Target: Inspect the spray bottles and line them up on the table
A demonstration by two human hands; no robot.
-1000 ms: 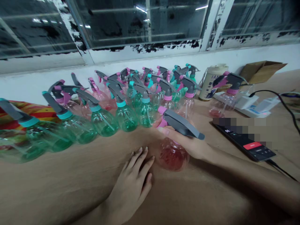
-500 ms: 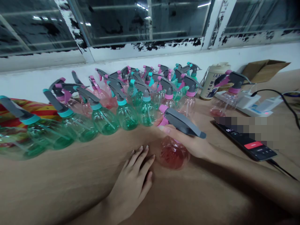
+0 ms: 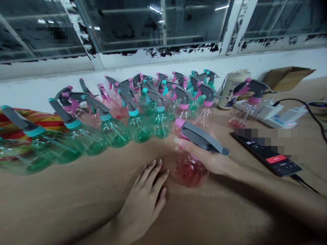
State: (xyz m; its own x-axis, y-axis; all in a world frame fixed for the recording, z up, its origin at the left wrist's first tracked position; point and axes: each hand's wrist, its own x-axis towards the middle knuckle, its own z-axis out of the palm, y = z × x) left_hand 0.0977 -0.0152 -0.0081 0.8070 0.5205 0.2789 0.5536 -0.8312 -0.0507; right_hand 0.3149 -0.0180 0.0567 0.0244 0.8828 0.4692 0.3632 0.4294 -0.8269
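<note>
My right hand is wrapped round the neck of a pink spray bottle with a grey and pink trigger head and red liquid inside. The bottle's nozzle points to the far left; part of its neck and trigger is hidden by my fingers. My left hand lies palm down on the brown tabletop, fingers spread, a little left of the bottle and apart from it. In front of my hands stands a green spray bottle, one of a row of several green ones.
Behind the green row, pink and green spray bottles crowd toward the wall. Another pink spray bottle stands at the right, beside a printed cup, a power strip and an open cardboard box. A cabled phone lies near my right forearm.
The held bottle has shifted slightly right and toward me with my right hand. My right fingers sit differently near the trigger. My left hand has stayed in place.
</note>
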